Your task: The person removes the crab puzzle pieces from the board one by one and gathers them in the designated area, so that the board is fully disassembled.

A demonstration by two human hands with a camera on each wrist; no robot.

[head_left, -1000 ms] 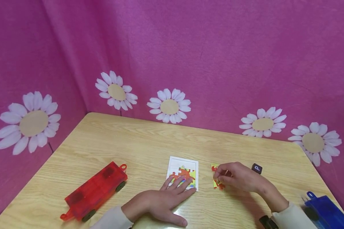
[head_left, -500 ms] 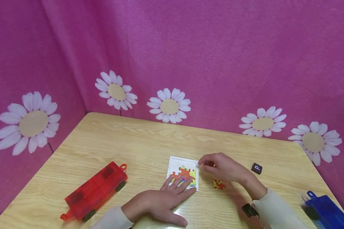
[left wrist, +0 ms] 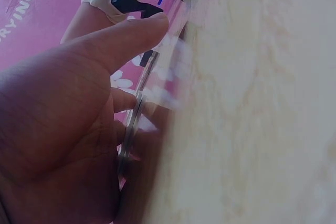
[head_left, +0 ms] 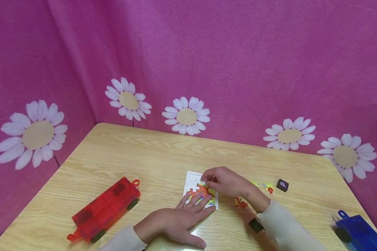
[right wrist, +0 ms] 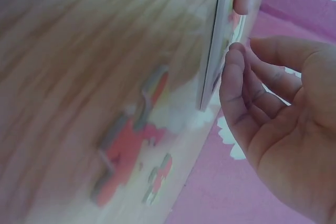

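Note:
My left hand lies with spread fingers over the lower part of a small white-framed jigsaw board. Its fingers cover part of the red, yellow and blue picture pieces set in the board. In the left wrist view the thumb sticks out straight. My right hand is over the board's upper right corner, fingers bent and tips together. It pinches a puzzle piece, mostly hidden by the fingers; the right wrist view shows those fingertips close against the board's edge.
Loose puzzle pieces lie right of the board, with a red and yellow one nearer me. A black letter cube is beyond them. A red toy wagon stands left, a blue one right. A pink flowered cloth hangs behind.
My right hand has moved left from the loose pieces to the board's upper right, uncovering pieces near the cube. My left hand has stayed on the board.

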